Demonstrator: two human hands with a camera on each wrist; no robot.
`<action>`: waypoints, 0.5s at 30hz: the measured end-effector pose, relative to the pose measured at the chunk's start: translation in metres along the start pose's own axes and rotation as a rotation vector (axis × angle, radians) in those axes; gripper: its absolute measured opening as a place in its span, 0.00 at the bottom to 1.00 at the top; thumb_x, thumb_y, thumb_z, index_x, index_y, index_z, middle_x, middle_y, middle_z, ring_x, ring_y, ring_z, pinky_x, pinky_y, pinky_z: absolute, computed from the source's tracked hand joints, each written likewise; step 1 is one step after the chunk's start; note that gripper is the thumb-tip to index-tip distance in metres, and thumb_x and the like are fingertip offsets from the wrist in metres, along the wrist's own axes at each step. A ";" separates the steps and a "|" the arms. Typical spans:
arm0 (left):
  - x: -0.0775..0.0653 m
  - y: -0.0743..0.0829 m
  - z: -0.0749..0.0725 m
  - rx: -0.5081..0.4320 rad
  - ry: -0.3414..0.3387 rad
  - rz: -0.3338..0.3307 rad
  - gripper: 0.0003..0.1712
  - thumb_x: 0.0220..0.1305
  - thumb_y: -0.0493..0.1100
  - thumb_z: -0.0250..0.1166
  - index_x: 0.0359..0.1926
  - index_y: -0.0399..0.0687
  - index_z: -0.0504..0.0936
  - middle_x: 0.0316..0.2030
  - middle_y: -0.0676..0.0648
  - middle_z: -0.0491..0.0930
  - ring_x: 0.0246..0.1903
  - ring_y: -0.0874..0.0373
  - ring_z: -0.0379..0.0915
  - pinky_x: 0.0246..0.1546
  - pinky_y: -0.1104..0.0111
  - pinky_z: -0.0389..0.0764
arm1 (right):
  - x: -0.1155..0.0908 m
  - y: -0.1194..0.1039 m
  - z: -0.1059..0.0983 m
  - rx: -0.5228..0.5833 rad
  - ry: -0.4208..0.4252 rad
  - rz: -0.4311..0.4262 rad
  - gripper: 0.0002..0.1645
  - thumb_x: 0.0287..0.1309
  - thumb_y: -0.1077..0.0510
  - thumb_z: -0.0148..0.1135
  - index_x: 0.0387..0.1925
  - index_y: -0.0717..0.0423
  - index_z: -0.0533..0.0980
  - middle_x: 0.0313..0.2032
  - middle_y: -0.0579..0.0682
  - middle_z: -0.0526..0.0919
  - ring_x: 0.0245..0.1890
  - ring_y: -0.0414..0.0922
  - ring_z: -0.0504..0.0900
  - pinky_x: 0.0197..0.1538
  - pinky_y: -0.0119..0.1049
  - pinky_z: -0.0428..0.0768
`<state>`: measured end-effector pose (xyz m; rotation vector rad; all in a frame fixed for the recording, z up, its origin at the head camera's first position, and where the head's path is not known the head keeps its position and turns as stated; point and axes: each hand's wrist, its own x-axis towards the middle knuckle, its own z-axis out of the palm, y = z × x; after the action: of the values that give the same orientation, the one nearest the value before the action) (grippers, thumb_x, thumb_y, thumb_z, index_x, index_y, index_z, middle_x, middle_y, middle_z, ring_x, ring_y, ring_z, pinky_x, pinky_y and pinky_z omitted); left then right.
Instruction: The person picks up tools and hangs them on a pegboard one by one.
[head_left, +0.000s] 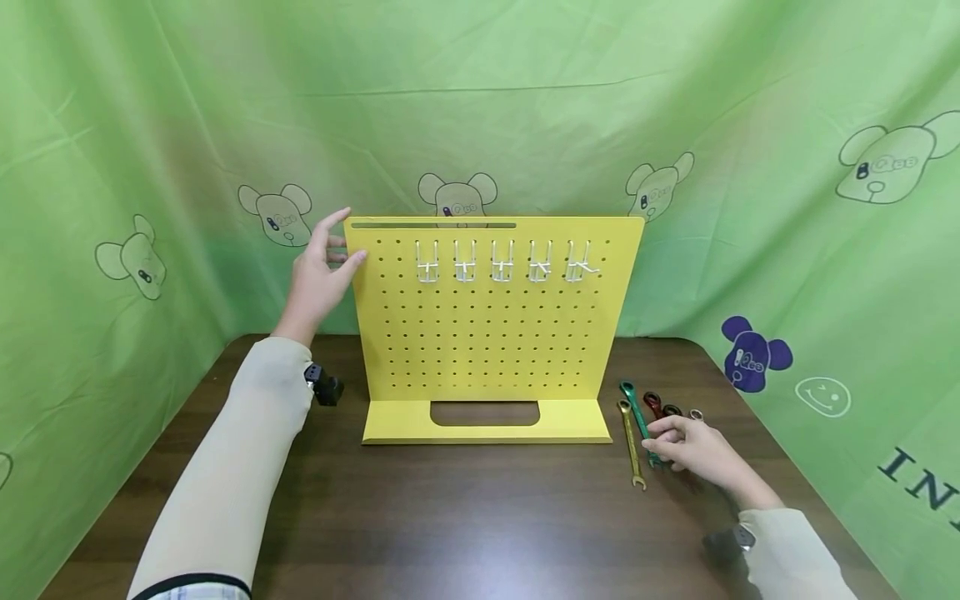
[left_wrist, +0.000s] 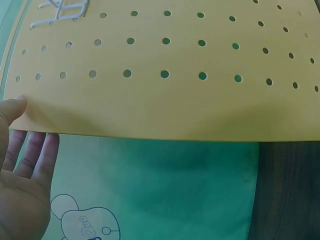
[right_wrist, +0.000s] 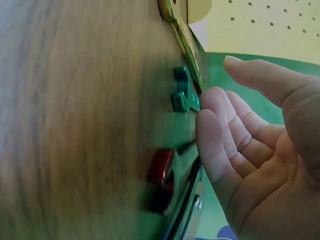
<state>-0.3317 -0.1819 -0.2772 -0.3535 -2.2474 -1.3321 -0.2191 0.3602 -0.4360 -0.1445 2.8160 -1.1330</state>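
Observation:
A yellow pegboard (head_left: 483, 314) stands upright on its base. My left hand (head_left: 318, 275) holds its upper left edge, the thumb (left_wrist: 14, 107) on the front face and the other fingers behind. My right hand (head_left: 696, 450) hovers at a row of combination wrenches right of the board. Its fingertips are near the green wrench (head_left: 637, 412), and the right wrist view shows thumb and fingers apart with nothing between them. A yellow wrench (head_left: 631, 442) lies left of the green one. The red wrench (head_left: 653, 403), a dark one (head_left: 672, 410) and a silver one (head_left: 697, 414) are partly hidden by the hand.
Several white wire hooks (head_left: 502, 265) hang in a row near the top of the pegboard. Brown tabletop (head_left: 450, 517) lies in front of it. A green curtain (head_left: 525, 125) with cartoon mouse heads surrounds the table at the back and sides.

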 end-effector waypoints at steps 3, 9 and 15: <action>0.000 0.001 0.000 0.003 0.007 0.002 0.36 0.71 0.44 0.64 0.74 0.70 0.61 0.53 0.41 0.77 0.50 0.47 0.76 0.50 0.55 0.82 | 0.003 -0.002 0.003 0.022 -0.012 0.002 0.26 0.64 0.53 0.68 0.53 0.72 0.75 0.35 0.52 0.85 0.30 0.47 0.83 0.31 0.37 0.85; -0.001 0.003 -0.001 0.012 0.013 0.015 0.36 0.70 0.41 0.66 0.74 0.65 0.63 0.51 0.40 0.77 0.48 0.47 0.76 0.47 0.54 0.82 | 0.010 -0.004 0.009 0.068 -0.004 0.029 0.25 0.63 0.55 0.69 0.51 0.73 0.76 0.34 0.53 0.86 0.29 0.47 0.83 0.31 0.38 0.86; 0.000 0.004 -0.002 0.023 0.011 0.016 0.35 0.69 0.40 0.66 0.73 0.60 0.63 0.50 0.39 0.78 0.48 0.46 0.77 0.46 0.53 0.83 | 0.016 -0.004 0.014 -0.010 0.011 0.068 0.26 0.61 0.51 0.70 0.48 0.71 0.78 0.36 0.54 0.86 0.29 0.45 0.83 0.31 0.38 0.85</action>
<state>-0.3291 -0.1812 -0.2738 -0.3542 -2.2444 -1.2959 -0.2330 0.3464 -0.4442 -0.0431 2.8130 -1.1094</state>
